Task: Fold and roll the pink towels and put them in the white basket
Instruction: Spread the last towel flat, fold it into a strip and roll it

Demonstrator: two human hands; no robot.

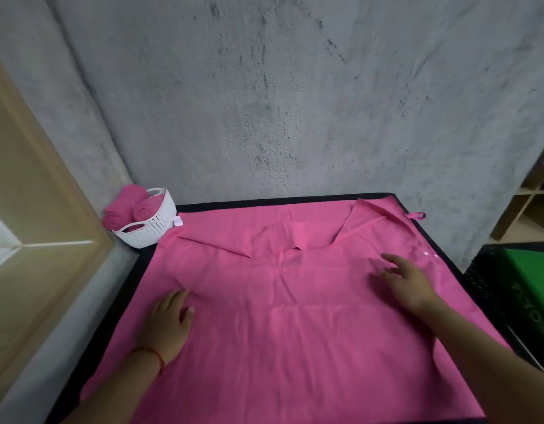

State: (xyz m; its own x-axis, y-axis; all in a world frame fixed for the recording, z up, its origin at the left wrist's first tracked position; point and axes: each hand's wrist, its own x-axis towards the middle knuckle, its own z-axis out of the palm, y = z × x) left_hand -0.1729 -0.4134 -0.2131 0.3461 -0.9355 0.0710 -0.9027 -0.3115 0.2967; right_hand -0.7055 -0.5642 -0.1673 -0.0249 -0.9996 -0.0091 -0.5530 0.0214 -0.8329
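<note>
Nearest the camera, the pink towel (pixel 295 332) runs off the bottom of the frame, spread over almost all of the dark surface (pixel 264 201). The left grip (pixel 169 319), at lower left, lies flat on the cloth with fingers relaxed and nothing held. The right grip (pixel 408 283), right of centre, is also flat, fingers spread and empty, though slightly blurred.

This looks like the smoothing step before the first fold. The towel's upper edge is rumpled, with a flap (pixel 365 221) turned over at upper right. The next move probably calls for flattening that flap, then pinching two corners to lay one edge onto the other.

Room is tight. The cloth reaches the surface's rim on both sides, and a grey wall (pixel 295 102) stands directly behind. The white basket (pixel 154 228), left of centre and just beside the towel's upper-left corner, holds two rolled towels (pixel 127 206) and looks nearly full.
</note>
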